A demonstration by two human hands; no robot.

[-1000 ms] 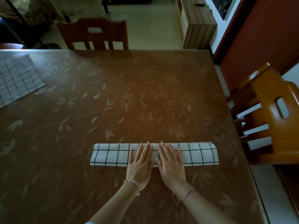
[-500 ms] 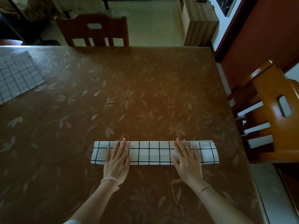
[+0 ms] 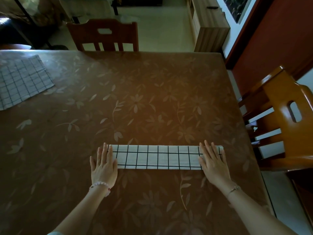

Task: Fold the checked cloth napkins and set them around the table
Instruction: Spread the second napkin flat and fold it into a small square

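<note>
White black-checked cloth napkin strip lies near the front of the brown floral counter; left hand and right hand press its ends, fingers flat, gripping nothing. I'd square the edges before folding. Far left, another checked napkin waits.

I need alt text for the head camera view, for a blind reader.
A left hand and right hand press flat on the ends of a checked napkin folded into a long strip on a brown flower-patterned table. A second napkin lies far left; a dark chair stands beyond the table, an orange chair at its right.
</note>
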